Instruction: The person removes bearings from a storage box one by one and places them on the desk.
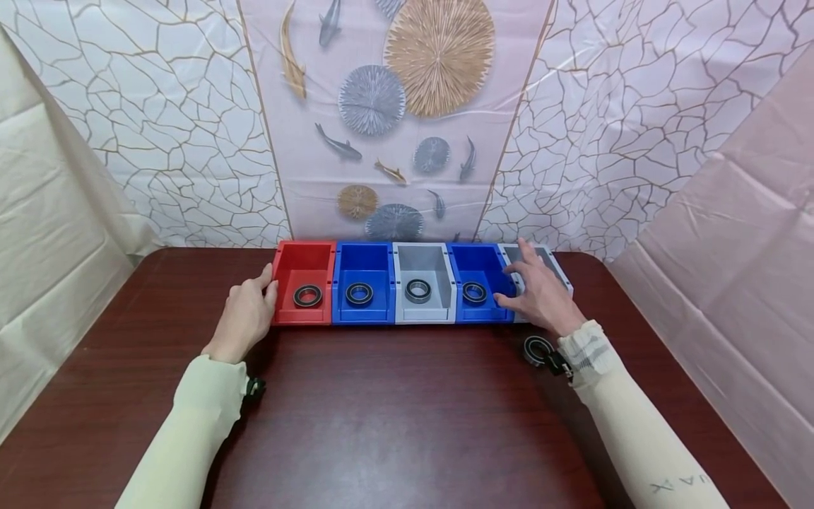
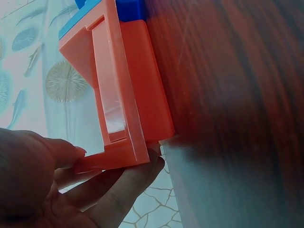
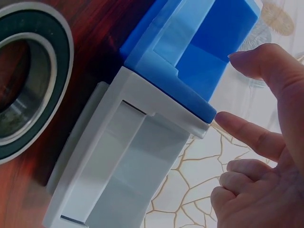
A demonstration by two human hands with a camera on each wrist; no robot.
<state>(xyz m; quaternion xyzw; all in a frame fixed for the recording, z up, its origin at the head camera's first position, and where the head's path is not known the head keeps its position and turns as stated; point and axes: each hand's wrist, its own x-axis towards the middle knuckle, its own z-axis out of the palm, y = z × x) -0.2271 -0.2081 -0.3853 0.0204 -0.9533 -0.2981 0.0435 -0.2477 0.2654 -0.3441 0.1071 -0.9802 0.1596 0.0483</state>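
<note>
Room above red bin (image 1: 307, 260), hand (image 1: 244, 311) beside.

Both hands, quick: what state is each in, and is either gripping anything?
Left hand: closed, gripping the side wall of the red bin.
Right hand: open, holding nothing, thumb and forefinger apart.
</note>
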